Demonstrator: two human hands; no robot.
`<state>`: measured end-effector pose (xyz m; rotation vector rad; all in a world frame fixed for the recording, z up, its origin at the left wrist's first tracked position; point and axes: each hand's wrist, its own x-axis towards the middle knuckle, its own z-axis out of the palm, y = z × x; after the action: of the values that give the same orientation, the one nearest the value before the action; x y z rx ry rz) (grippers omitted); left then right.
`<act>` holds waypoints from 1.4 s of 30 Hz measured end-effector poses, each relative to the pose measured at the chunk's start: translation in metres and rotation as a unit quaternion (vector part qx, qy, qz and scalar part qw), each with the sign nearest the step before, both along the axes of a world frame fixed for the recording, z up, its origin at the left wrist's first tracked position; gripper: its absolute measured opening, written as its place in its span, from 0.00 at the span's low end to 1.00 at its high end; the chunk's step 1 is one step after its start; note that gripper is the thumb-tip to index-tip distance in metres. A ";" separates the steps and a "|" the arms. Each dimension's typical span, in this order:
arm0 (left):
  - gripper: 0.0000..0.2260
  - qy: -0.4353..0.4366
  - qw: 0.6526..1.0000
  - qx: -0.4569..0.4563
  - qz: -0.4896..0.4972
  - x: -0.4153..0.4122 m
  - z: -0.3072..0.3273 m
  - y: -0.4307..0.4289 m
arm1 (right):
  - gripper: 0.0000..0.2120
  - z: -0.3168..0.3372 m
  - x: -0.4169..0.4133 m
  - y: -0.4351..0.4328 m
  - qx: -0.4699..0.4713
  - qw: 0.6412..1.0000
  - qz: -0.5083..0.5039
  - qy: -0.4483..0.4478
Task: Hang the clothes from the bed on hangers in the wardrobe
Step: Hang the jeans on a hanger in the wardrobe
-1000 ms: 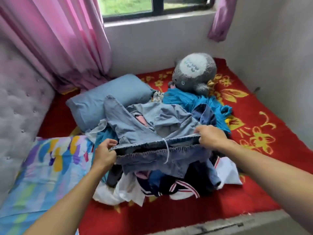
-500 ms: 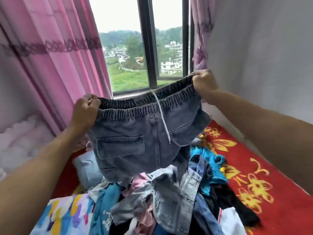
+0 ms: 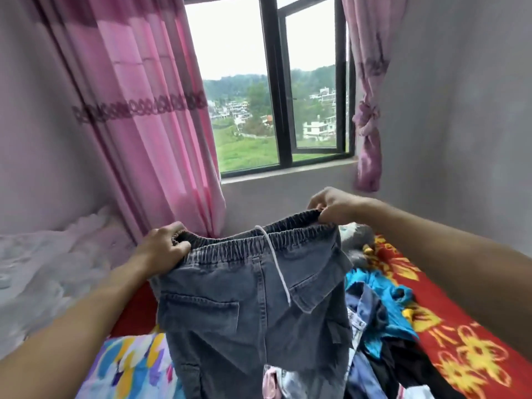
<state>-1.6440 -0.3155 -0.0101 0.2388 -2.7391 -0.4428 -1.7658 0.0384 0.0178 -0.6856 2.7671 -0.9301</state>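
Grey denim trousers (image 3: 253,321) with an elastic waistband and a white drawstring hang in the air over the bed, back pockets facing me. My left hand (image 3: 164,249) grips the left end of the waistband. My right hand (image 3: 331,204) pinches the right end, a little higher. Below and to the right lies the pile of clothes (image 3: 377,326) on the bed, with blue, black and white pieces. No hanger and no wardrobe are in view.
The bed has a red blanket with yellow flowers (image 3: 466,341) and a colourful pillow (image 3: 129,367) at the lower left. A grey plush toy (image 3: 358,240) lies behind the trousers. Pink curtains (image 3: 149,125) flank the window (image 3: 276,90); a grey wall stands right.
I lifted the trousers by the waistband off the pile and held them up. Since half a second ago they hang lower in view and more of their legs has come free of the pile.
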 end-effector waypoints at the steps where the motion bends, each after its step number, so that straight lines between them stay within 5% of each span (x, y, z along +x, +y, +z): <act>1: 0.05 -0.015 1.000 0.017 0.012 0.008 -0.008 0.000 | 0.10 -0.014 -0.001 -0.004 0.019 1.000 0.000 0.017; 5: 0.14 -0.045 0.997 0.064 0.028 0.045 -0.016 -0.001 | 0.15 -0.044 -0.014 -0.013 0.035 0.998 -0.002 0.043; 9: 0.07 -0.034 0.991 0.071 0.108 0.097 -0.024 0.004 | 0.08 -0.055 -0.024 -0.027 0.022 0.997 0.042 0.061; 15: 0.05 0.070 0.944 0.153 0.285 0.224 -0.056 0.053 | 0.14 -0.071 0.035 -0.077 -0.163 0.962 0.182 -0.125; 21: 0.09 0.149 0.866 0.206 0.430 0.408 -0.038 0.119 | 0.12 -0.044 0.176 -0.137 -0.219 0.889 0.337 -0.218; 28: 0.10 0.231 0.784 0.139 0.559 0.603 -0.004 0.210 | 0.15 -0.012 0.362 -0.159 -0.208 0.829 0.463 -0.235; 32: 0.12 0.211 0.765 0.112 0.598 0.709 -0.003 0.263 | 0.13 -0.012 0.472 -0.157 -0.190 0.785 0.530 -0.258; 42: 0.09 0.129 0.679 -0.008 0.722 0.964 -0.015 0.362 | 0.15 -0.060 0.744 -0.155 -0.121 0.757 0.611 -0.198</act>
<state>-0.6800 0.0462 -0.0252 1.8956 -1.4819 0.0471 -1.0214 -0.1162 -0.0422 -1.7276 1.2796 -0.8789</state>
